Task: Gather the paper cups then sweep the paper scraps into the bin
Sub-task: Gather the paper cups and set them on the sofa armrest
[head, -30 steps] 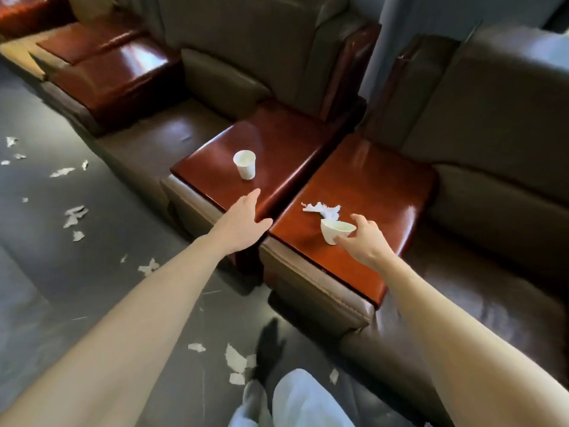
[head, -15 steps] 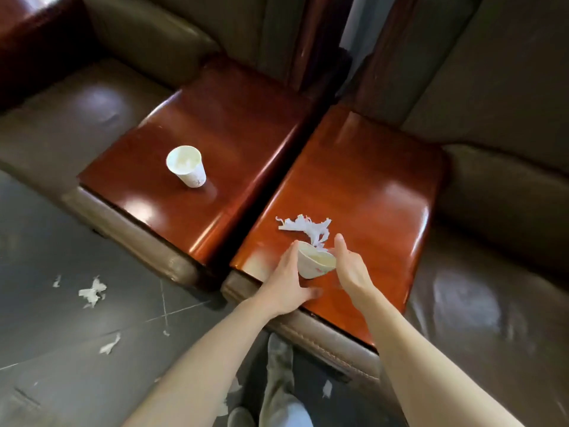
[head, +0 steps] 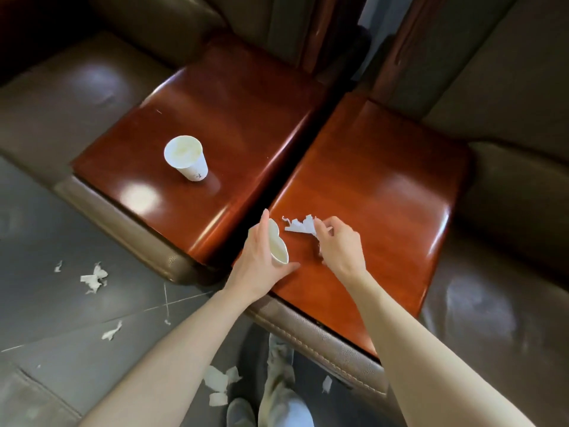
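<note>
Scraps (head: 94, 277), torn white paper, lie scattered on the grey floor (head: 46, 318) at far left, with more near the person's shoes (head: 240, 411); probably left there for the sweeping stage. Cup (head: 186, 161), white paper, stands upright and alone on the left wooden top (head: 231, 118), not yet gathered. Left hand (head: 260, 260), wrapped round a second cup (head: 278, 246) at the near-left corner of the right wooden top (head: 385, 180); the rim is squeezed out of round and the mouth is turned toward the other hand, apparently to serve as a catcher for loose paper. Torn paper (head: 300, 226), lying on that top just beyond the held cup. Right hand (head: 340, 246), fingers curled, fingertips pinching the torn paper's right edge, seemingly to lift it off the wood. Sofa seat (head: 508, 303), brown leather, far right. Bin: not in view.
</note>
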Motion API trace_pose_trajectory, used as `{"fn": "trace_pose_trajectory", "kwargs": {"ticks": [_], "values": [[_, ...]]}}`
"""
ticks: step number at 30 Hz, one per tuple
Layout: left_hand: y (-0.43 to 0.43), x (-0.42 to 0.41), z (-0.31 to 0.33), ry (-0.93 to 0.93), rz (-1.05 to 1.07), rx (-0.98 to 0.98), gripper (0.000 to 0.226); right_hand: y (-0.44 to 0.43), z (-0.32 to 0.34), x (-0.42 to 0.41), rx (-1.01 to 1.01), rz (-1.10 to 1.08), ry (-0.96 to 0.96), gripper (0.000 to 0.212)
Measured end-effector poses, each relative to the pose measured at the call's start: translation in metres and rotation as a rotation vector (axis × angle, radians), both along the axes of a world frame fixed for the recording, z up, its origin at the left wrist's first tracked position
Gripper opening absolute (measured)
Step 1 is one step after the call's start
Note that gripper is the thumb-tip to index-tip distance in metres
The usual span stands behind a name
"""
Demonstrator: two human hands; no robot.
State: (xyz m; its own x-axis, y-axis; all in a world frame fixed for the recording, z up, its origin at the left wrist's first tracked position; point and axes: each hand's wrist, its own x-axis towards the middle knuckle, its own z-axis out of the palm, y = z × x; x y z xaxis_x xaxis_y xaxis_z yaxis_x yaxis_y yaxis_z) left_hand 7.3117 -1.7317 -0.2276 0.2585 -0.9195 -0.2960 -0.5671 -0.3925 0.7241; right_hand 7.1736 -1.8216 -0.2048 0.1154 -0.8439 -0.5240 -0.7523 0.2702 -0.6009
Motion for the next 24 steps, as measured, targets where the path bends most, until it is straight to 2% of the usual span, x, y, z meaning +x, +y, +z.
{"fn": "trace_pose_trajectory", "kwargs": {"ticks": [1,2,5,7,10,13,15,18,20,24], "values": [[0.0,0.007,0.001,0.001,0.036,-0.024,0.121,-0.004,-0.004,0.001,-0.085,0.023,0.094,0.041],[0.0,0.015,0.002,-0.008,0.057,-0.038,0.122,-0.007,-0.009,0.002,-0.069,0.054,0.146,0.046],[-0.001,0.043,0.004,-0.054,0.094,-0.043,0.123,-0.015,-0.031,0.01,0.11,0.066,0.161,0.058],[0.001,0.064,0.005,-0.072,0.143,-0.042,0.125,-0.017,-0.046,0.024,0.077,0.092,0.167,0.049],[0.006,0.095,0.007,-0.078,0.238,-0.042,0.124,-0.02,-0.052,0.052,0.039,0.096,0.089,0.014],[0.012,0.123,0.014,-0.112,0.31,-0.019,0.122,-0.031,-0.033,0.078,0.046,0.046,-0.01,0.017],[0.012,0.137,0.022,-0.108,0.36,-0.016,0.121,-0.043,-0.012,0.101,0.032,-0.027,-0.156,0.004],[0.007,0.161,0.034,-0.096,0.408,-0.044,0.121,-0.067,0.02,0.147,-0.015,-0.055,-0.28,0.022],[0.001,0.179,0.041,-0.095,0.415,-0.054,0.121,-0.079,0.039,0.182,-0.051,0.046,-0.281,0.016],[-0.012,0.222,0.046,-0.038,0.432,-0.06,0.122,-0.085,0.052,0.248,-0.04,0.097,-0.362,0.028]]}}
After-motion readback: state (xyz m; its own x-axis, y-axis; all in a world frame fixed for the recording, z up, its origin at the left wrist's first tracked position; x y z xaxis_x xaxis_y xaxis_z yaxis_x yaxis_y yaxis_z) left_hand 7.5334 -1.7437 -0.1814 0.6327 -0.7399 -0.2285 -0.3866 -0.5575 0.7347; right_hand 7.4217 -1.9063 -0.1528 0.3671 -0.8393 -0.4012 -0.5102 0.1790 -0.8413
